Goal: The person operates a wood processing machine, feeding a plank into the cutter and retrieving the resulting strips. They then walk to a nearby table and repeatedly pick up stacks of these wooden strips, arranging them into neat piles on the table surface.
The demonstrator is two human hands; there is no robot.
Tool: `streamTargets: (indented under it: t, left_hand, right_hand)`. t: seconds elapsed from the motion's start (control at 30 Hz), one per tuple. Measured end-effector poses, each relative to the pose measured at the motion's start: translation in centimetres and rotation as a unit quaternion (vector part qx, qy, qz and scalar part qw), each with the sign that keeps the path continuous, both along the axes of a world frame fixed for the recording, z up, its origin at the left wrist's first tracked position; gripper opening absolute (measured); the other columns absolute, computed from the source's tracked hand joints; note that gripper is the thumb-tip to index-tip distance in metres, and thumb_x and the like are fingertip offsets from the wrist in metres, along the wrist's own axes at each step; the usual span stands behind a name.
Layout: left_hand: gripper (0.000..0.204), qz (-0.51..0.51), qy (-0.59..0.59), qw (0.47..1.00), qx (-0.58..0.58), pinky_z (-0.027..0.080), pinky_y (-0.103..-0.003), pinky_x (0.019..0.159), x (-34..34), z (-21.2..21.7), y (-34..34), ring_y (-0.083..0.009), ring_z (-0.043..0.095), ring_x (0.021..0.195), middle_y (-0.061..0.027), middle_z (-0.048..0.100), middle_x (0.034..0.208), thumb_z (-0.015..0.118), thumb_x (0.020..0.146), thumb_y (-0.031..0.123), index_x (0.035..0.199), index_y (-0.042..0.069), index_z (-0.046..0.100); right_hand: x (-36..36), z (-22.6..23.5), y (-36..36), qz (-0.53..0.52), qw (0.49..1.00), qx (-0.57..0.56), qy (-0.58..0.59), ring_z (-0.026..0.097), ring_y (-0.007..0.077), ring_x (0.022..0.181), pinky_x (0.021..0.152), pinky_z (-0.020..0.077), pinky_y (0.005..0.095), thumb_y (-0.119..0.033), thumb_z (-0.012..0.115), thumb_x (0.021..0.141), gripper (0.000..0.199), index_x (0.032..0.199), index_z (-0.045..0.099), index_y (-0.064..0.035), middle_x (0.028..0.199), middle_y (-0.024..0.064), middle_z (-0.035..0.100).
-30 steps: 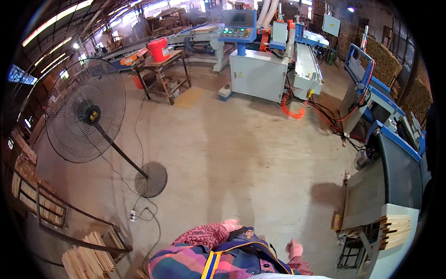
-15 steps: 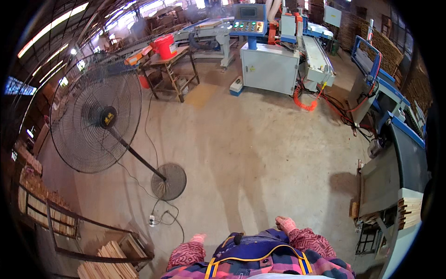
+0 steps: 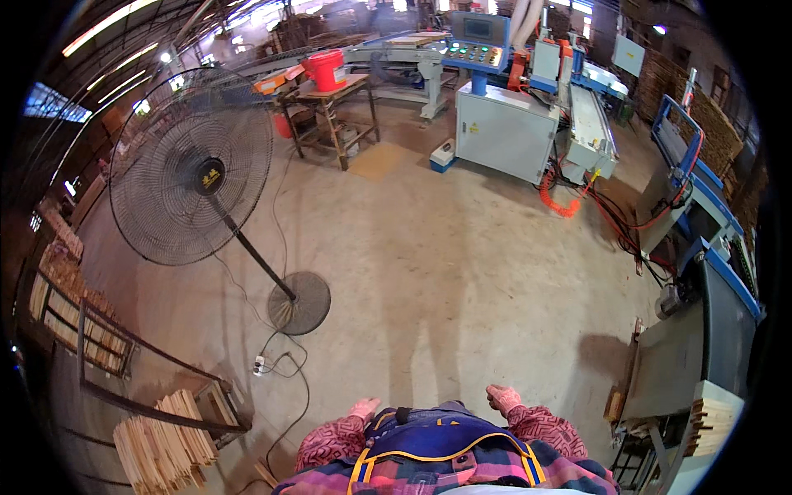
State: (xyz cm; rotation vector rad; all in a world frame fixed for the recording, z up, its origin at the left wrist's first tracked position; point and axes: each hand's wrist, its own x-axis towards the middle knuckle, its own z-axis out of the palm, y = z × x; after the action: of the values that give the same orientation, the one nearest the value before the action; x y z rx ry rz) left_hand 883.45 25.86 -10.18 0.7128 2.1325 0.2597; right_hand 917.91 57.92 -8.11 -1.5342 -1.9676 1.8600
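Observation:
My left hand (image 3: 363, 407) and my right hand (image 3: 502, 398) hang by my sides at the bottom of the head view, both in pinkish gloves at the ends of red patterned sleeves. Neither hand holds or touches anything. Between them shows my blue apron with yellow straps (image 3: 441, 441). The concrete floor (image 3: 462, 272) lies below and ahead of both hands. Nearest to the left hand are a power strip with a cable (image 3: 264, 363) on the floor and the round base of a standing fan (image 3: 299, 302).
A big black pedestal fan (image 3: 191, 169) stands at the left. Stacks of wooden slats (image 3: 161, 445) and a metal rack (image 3: 99, 346) fill the lower left. A grey-blue machine (image 3: 701, 330) with stacked wood (image 3: 711, 421) is at the right. A control cabinet (image 3: 505, 132), a workbench with a red bucket (image 3: 327, 69) and an orange hose (image 3: 561, 198) are ahead.
The view has moved forward across the floor: the fan and the machines are nearer. My hands have swung, and both now show beside the apron.

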Motion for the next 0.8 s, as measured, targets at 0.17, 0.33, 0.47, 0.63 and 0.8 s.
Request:
streamTargets:
  t: [0.17, 0.33, 0.47, 0.63, 0.8]
  left_hand:
    - [0.065, -0.023, -0.031, 0.997, -0.074, 0.035, -0.043, 0.108, 4.7, 7.0, 10.6, -0.0333, 0.047, 0.130, -0.0141, 0.051, 0.140, 0.046, 0.085, 0.057, 0.137, 0.019, 0.052]
    - [0.053, -0.088, -0.048, 0.994, -0.052, 0.036, -0.046, 0.107, 5.6, -2.2, 7.3, -0.0340, 0.044, 0.131, -0.0121, 0.050, 0.140, 0.045, 0.089, 0.051, 0.134, 0.024, 0.053]
    - [0.064, -0.063, -0.046, 0.995, -0.066, 0.033, -0.044, 0.110, 6.4, 1.9, 6.5, -0.0330, 0.044, 0.132, -0.0118, 0.049, 0.142, 0.047, 0.087, 0.057, 0.138, 0.020, 0.050]
    - [0.062, -0.005, -0.089, 0.993, -0.080, 0.036, -0.042, 0.107, 8.2, 11.8, 8.1, -0.0330, 0.046, 0.130, -0.0119, 0.051, 0.140, 0.047, 0.086, 0.055, 0.136, 0.019, 0.052]
    - [0.062, 0.061, -0.081, 0.993, -0.066, 0.041, -0.041, 0.103, 8.3, 7.6, 7.0, -0.0320, 0.055, 0.121, -0.0130, 0.058, 0.131, 0.049, 0.084, 0.055, 0.133, 0.018, 0.056]
  right_hand:
    - [6.2, -5.3, 1.3, 0.069, 0.993, 0.088, -0.031, 0.060, 0.0192, 0.066, 0.055, 0.0474, 0.0318, -0.020, 0.060, 0.084, 0.010, 0.085, 0.063, -0.0097, 0.076, 0.0045, 0.061]
    - [5.0, 2.0, 0.8, 0.258, 0.925, 0.204, -0.191, 0.065, 0.0268, 0.077, 0.063, 0.0516, 0.0368, -0.016, 0.064, 0.078, 0.014, 0.091, 0.061, -0.0125, 0.084, 0.0092, 0.066]
    - [6.4, 4.7, 0.4, 0.337, 0.879, 0.295, -0.166, 0.064, 0.0375, 0.092, 0.076, 0.0534, 0.0441, -0.020, 0.059, 0.083, 0.018, 0.100, 0.062, -0.0130, 0.101, 0.0150, 0.066]
    - [7.8, 4.1, -0.2, 0.312, 0.897, 0.269, -0.160, 0.065, 0.0391, 0.089, 0.073, 0.0522, 0.0462, -0.019, 0.061, 0.081, 0.017, 0.098, 0.063, -0.0160, 0.098, 0.0147, 0.067]
    - [6.5, 5.6, -0.9, 0.360, 0.885, 0.274, -0.110, 0.064, 0.0397, 0.088, 0.071, 0.0515, 0.0477, -0.019, 0.060, 0.082, 0.014, 0.095, 0.061, -0.0144, 0.098, 0.0154, 0.065]
